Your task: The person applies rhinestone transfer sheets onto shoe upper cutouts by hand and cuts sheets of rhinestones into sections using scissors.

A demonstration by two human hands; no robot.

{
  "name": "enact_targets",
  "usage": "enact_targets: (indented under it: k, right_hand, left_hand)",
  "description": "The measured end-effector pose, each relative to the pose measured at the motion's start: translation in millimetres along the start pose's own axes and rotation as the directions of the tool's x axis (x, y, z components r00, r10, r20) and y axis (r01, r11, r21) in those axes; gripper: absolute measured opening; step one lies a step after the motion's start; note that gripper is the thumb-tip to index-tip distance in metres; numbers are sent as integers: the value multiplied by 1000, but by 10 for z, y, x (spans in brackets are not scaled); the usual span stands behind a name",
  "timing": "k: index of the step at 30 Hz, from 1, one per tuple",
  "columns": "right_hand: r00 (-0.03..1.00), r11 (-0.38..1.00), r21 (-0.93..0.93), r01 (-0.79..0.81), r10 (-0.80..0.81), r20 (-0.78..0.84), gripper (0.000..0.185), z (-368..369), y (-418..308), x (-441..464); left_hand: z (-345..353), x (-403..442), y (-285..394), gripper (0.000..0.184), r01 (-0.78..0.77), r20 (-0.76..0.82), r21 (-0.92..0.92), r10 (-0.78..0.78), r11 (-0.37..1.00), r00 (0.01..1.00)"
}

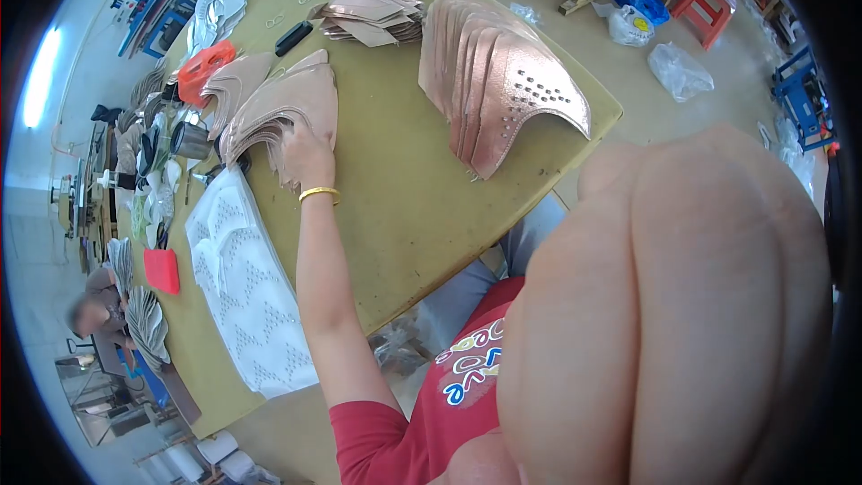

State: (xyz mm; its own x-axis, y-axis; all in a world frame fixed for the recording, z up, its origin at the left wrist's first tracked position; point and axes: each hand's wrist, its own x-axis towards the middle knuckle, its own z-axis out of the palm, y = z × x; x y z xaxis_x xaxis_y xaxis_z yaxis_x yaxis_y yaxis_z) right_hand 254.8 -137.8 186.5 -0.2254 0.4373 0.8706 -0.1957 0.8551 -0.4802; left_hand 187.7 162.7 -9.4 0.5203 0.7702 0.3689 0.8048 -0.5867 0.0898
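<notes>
Lying at the left, the white patterned sheets (251, 287) reach close to the near edge of the table (404, 242), so a brush from the forearm could drag them off. Above them a metal cup (189, 139) stands close to the curved pinkish pieces (301, 85); a wide sweep leftward could knock it. The left hand (310, 162) has its fingers at the inner curve of that stack, but whether they pinch a piece or only press on the edges I cannot tell. The layers are fanned and look smooth, so an uneven push could make them slide apart. A black object (294, 38) sits just beyond, leaving little room that way.

Right of the wrist is the widest open stretch, bare table with space to move sideways. Past it, the studded pieces (539, 90) lie fanned near the right corner, their tips not far from the edge; a bump outward could tip some to the floor. At far right the right hand (700, 305) looms close to the camera, away from every stack; its grip I cannot tell, and it hides much of the lower right, so a snag there could go unseen.
</notes>
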Motion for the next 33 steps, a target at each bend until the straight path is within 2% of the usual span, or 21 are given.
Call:
enact_targets:
  k: [3,6,9,11,13,14,15,18,20,21,24,26,28,29,30,31,32,33]
  right_hand:
    - [1000,1000,29,4,-4,-10,29,23,2,-6]
    - [1000,998,58,16,-15,-25,27,56,-9,-6]
    - [998,997,68,20,-17,-55,26,74,-3,-54]
    - [997,998,61,24,-19,-71,25,83,5,-75]
    - [995,997,55,52,-47,-86,24,95,20,-77]
    - [994,996,51,69,-64,-93,23,110,22,-75]
    - [991,995,44,91,-86,-102,23,136,16,-65]
    - [979,985,-71,160,-167,-113,22,214,68,-75]
    - [964,895,-368,253,-265,18,21,317,134,-93]
    - [951,875,-389,287,-308,9,20,364,154,-80]
    - [933,863,-371,343,-360,25,19,397,149,-43]
    - [953,904,-335,266,-298,-48,19,417,57,-22]
    - [977,925,-318,207,-215,9,14,351,-60,-73]
    - [982,929,-320,186,-165,94,14,268,-132,-140]
    - [993,913,-390,121,-112,46,22,220,-89,-194]
    - [998,889,-454,51,-58,-1,33,171,-44,-251]
    - [999,859,-511,-22,-4,-49,45,121,6,-311]
    - [968,767,-604,-216,86,-236,52,81,226,-389]
  left_hand:
    - [61,-32,-67,45,35,59,-56,-32,998,998]
    - [71,-170,-72,48,-10,-68,-110,2,994,998]
    - [-36,-254,1,48,48,-190,-64,-59,997,980]
    - [743,-61,-582,47,111,-109,-342,-157,933,982]
    - [528,-117,-521,47,135,-31,-331,-153,934,988]
    - [-33,-278,-238,46,114,2,-188,-116,975,993]
    - [-82,-323,-240,45,127,-21,-217,-134,968,991]
    - [-110,-456,-425,41,64,-39,-119,-70,991,997]
    - [-199,-591,-573,37,136,86,-271,-117,953,989]
    - [-273,-642,-601,36,178,150,-341,-133,923,980]
    - [-486,-930,-646,28,136,74,-548,-115,825,991]
    - [-736,-1125,-564,25,176,115,-700,-135,692,984]
    - [-849,-1312,-515,22,183,120,-793,-145,581,982]
    - [-893,-1403,-518,22,178,114,-816,-148,551,982]
    - [-965,-1493,-562,21,171,107,-834,-150,525,983]
    - [-1052,-1595,-613,21,210,142,-766,-159,608,977]
    - [-1116,-1683,-598,21,203,137,-809,-158,552,978]
    - [-1176,-1789,-572,22,194,135,-849,-153,492,979]
